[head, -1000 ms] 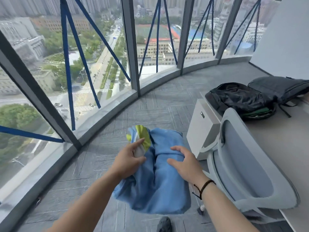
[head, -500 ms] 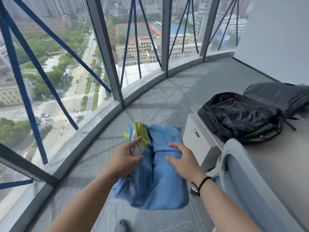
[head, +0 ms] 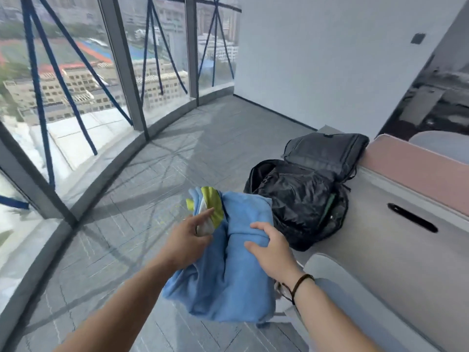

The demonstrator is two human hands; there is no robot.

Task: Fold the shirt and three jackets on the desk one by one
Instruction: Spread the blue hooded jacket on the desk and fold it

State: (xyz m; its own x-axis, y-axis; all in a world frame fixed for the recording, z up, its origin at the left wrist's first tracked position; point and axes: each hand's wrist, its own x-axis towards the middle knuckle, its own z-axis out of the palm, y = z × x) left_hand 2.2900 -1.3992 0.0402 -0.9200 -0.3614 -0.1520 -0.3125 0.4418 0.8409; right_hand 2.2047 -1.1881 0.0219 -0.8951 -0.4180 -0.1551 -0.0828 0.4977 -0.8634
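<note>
1. Jacket (head: 236, 270): light blue, folded into a thick bundle with a yellow-green and white lining showing at its far left corner. It was held in the air between both hands, above the floor (head: 157, 199) and just left of the desk (head: 380, 237). Its lower edge hung loose below the hands.
2. Left hand (head: 186, 241): lay against the bundle's left side, by the lining. The forefinger was stretched out straight across the yellow-green patch; the thumb pressed into the cloth beneath it. The remaining fingers were hidden behind the cloth, so the closeness of the grip could not be told.
3. Right hand (head: 271, 252): sat on the bundle's right upper part, fingers curled over a raised fold and thumb set against the cloth, holding it. A dark cord bracelet (head: 299, 285) circled the wrist.
4. Backpack (head: 304, 191): black, open, lying on the desk's near end, just right of the jacket. Crumpled black shiny cloth filled its mouth; a green edge showed at its right side.
5. Desk: grey top with a dark oval slot (head: 412, 217); a pink partition (head: 416, 168) ran along its far side.
6. Chair (head: 360, 295): pale grey back, at lower right beside the desk, below the right forearm.
7. Windows (head: 76, 72): curved glazing with grey posts and blue diagonal straps, city buildings beyond.
8. Wall (head: 330, 59): plain white, at the rear.
</note>
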